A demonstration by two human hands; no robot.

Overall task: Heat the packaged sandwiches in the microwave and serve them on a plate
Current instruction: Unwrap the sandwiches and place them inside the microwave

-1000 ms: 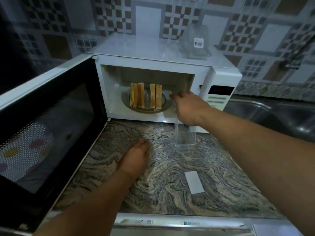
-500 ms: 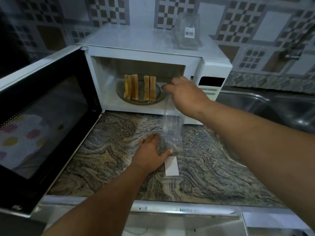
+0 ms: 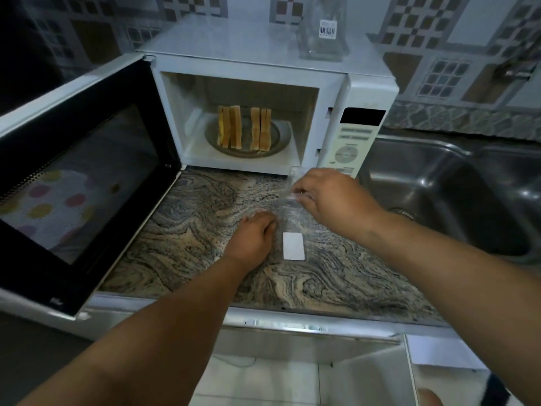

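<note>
Two sandwiches [image 3: 244, 132] stand on edge on the plate [image 3: 277, 140] inside the white microwave [image 3: 251, 68], whose door [image 3: 79, 177] hangs wide open to the left. On the marbled counter [image 3: 190, 238] in front lies a clear plastic sandwich package [image 3: 288, 218] with a white label [image 3: 293, 246]. My right hand [image 3: 330, 197] pinches the package's upper end, lifted just off the counter. My left hand [image 3: 251, 238] rests with curled fingers on the package's left edge, beside the label.
A steel sink [image 3: 456, 194] lies right of the counter. Another clear package with a barcode sticker [image 3: 323, 27] stands on top of the microwave. The open door takes up the left side. The tiled wall rises behind.
My right hand has come down from the microwave opening to the counter with the clear package. My left hand has moved right, up against the package by the label.
</note>
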